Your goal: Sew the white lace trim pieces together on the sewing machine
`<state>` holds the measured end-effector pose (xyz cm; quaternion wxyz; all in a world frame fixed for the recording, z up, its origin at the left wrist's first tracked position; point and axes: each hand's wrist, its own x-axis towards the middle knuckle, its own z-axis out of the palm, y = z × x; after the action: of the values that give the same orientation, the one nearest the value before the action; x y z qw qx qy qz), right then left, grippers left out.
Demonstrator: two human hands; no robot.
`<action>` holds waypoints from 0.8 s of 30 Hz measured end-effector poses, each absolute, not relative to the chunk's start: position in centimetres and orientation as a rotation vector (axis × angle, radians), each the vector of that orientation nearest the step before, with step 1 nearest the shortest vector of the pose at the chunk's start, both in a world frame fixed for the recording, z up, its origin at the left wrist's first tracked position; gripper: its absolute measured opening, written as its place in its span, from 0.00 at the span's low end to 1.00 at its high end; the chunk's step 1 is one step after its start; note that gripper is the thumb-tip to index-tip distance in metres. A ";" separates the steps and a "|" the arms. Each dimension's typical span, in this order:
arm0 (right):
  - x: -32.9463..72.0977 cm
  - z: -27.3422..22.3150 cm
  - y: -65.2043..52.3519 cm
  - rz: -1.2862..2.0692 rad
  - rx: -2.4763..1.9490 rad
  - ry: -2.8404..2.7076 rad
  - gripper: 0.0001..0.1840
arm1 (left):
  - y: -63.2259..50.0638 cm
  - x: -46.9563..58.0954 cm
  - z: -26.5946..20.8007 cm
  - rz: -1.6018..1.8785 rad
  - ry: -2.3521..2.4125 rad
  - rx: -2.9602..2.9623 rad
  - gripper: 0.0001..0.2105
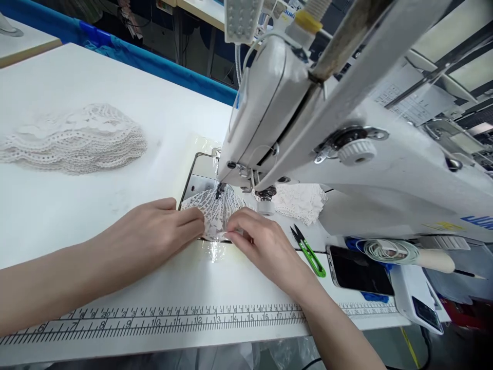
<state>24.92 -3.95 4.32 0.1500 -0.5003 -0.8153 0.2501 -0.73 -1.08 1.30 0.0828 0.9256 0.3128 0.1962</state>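
A white lace piece (215, 209) lies on the metal bed of a sewing machine (265, 113), its upper part under the presser foot (220, 190). My left hand (173, 223) has its fingers curled closed on the lace's left side. On the right side, my right hand (254, 234) pinches the lace's near edge between thumb and fingers. The lace spreads in folds between both hands. What lies beneath my left fingers is hidden.
Stacked lace pieces (77, 139) lie on the left of the white table. More lace (298, 200) sits behind the needle area. Green thread snips (309, 251), a phone (360, 270) and a coiled cord (389, 252) lie at right. A ruler tape (165, 321) runs along the front edge.
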 end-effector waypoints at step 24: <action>24.0 2.0 -3.5 0.267 -1.349 -2.234 0.14 | 3.9 0.4 2.8 0.434 0.630 2.316 0.25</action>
<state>24.00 -3.52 1.97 0.2564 -0.4972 -0.8231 0.0982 0.45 3.86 2.77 0.3442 0.8915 0.2425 0.1671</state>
